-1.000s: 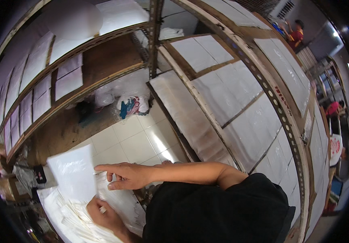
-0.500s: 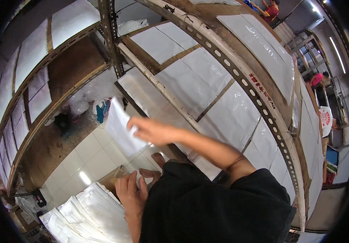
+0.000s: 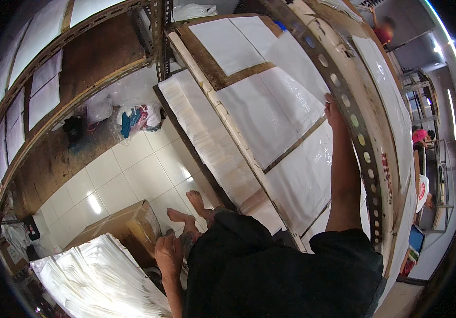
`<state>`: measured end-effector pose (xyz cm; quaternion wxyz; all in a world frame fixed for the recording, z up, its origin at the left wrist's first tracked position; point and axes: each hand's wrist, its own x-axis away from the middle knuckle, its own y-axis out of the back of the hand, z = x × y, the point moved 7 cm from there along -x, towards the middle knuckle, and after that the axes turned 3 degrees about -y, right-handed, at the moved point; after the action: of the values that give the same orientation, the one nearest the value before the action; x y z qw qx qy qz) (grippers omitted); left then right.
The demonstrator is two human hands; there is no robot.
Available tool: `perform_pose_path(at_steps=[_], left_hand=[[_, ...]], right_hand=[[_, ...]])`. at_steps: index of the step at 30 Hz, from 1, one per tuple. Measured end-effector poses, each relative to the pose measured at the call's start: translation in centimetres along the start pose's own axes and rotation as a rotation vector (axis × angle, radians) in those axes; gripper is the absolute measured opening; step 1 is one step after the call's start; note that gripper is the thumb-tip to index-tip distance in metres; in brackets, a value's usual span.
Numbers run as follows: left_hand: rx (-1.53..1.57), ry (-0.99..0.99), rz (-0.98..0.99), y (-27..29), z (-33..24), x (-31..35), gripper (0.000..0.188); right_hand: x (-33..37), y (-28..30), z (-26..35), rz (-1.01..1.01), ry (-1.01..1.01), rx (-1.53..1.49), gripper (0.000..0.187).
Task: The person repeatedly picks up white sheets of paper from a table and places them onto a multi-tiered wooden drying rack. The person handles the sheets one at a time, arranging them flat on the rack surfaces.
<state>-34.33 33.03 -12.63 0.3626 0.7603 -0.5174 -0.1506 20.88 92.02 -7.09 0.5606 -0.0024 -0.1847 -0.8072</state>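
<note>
My right hand (image 3: pixel 334 112) reaches far out over the shelf on the right, its fingers closed at the near corner of a white sheet (image 3: pixel 296 59). That sheet lies at an angle over the flat white stacks (image 3: pixel 270 108) on the shelf boards. My left hand (image 3: pixel 168 256) hangs low in front of my body with its fingers curled in, and nothing shows in it. Left of it stands a tall, fanned pile of white sheets (image 3: pixel 98 275), next to a brown cardboard box (image 3: pixel 132 225).
A perforated metal shelf rail (image 3: pixel 344 95) curves past my right arm. Another rack (image 3: pixel 93 45) with white stacks is on the left. Below it lie plastic bags with cloth (image 3: pixel 138 117) by the tiled floor (image 3: pixel 132 164). Other people are at the far right.
My right hand has swung from over the floor out to the right-hand shelf, carrying the white sheet. My left hand's fingers have curled in. The view has shifted, showing more of the box.
</note>
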Motion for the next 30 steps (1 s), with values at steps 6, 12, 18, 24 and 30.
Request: perform_pose_path(at_steps=[6, 12, 18, 24, 30], left_hand=[[-0.020, -0.015, 0.095, -8.0, 6.0, 4.1, 0.016], [0.096, 0.198, 0.215, -10.0, 6.4, 5.8, 0.020], [0.073, 0.175, 0.226, -10.0, 6.6, 5.8, 0.024], [0.097, 0.344, 0.277, -10.3, 7.0, 4.8, 0.025], [0.062, 0.291, 0.253, -9.4, 6.0, 4.3, 0.025]], right_hand=[[-4.8, 3.6, -2.9, 0.028, 0.031, -0.006, 0.014], [-3.6, 4.8, -3.5, -0.209, -0.074, 0.326, 0.017], [-4.1, 4.4, -3.9, -0.201, -0.030, 0.307, 0.014], [-3.2, 3.8, -3.8, -0.232, -0.044, 0.381, 0.009], [-3.2, 4.9, -4.6, -0.240, -0.045, 0.422, 0.010]])
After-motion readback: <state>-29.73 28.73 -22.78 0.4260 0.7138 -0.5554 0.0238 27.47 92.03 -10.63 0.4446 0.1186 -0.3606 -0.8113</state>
